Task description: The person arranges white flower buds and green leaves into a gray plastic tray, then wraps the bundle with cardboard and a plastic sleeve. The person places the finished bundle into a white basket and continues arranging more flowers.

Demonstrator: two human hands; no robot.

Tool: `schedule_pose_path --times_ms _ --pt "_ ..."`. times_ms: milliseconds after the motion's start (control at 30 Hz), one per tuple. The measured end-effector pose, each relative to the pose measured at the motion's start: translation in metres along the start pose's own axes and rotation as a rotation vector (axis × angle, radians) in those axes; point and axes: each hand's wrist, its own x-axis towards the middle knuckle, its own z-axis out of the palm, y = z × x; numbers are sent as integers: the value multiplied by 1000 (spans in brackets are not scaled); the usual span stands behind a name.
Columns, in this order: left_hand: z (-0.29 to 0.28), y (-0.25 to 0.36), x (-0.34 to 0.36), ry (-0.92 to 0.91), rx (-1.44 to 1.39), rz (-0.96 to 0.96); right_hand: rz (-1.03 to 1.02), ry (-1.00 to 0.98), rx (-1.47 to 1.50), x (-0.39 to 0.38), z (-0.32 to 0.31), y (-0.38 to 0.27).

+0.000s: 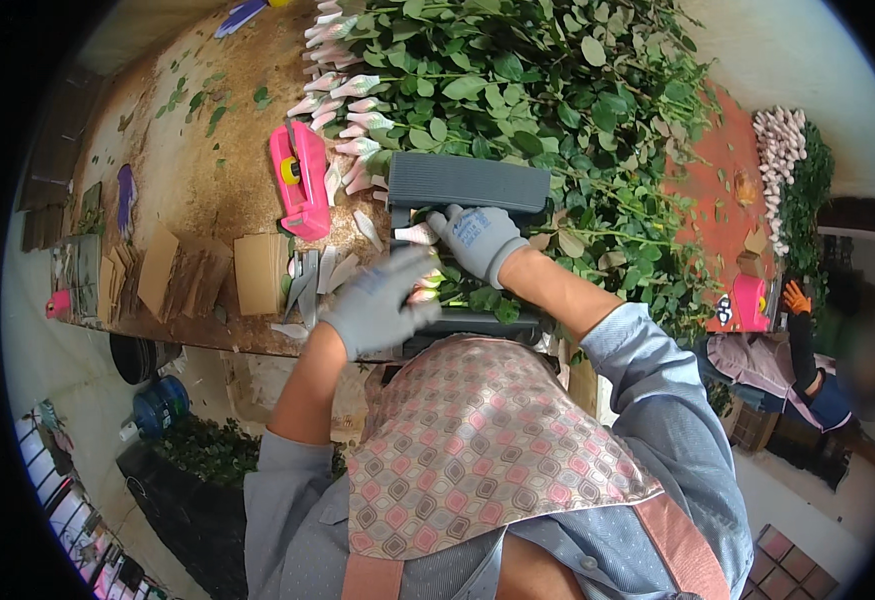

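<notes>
One wrapped bud (414, 234) left of right hand (479, 243), at fingertips, grip unclear; left hand (372, 308) spread; one pink dispenser (304, 190) beyond.

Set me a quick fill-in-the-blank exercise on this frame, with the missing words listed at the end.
1. The left hand and right hand are both gloved in the colour ____.
2. In the picture, the tape dispenser is on the ____ side of the dark ribbed block.
3. The co-worker's hand at far right is gloved in the colour ____.
4. The large water bottle at lower left is coloured ____.

Missing words: grey; left; orange; blue.
</notes>
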Motion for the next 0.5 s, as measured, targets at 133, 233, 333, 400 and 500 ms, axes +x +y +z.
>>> schedule_pose_path --times_ms 133,233,333,400,500 --pt "-20 -23 31 258 257 -60 27 -33 15 4 -2 -3" --pt "-9 -52 44 205 455 -31 0 -12 10 3 -1 -1" --pt "-3 -59 47 195 561 3 -10 8 15 3 -1 1" --pt "-6 -67 41 254 591 70 -5 11 30 5 2 2" --pt "-23 -65 28 243 691 -32 13 10 25 7 6 2"
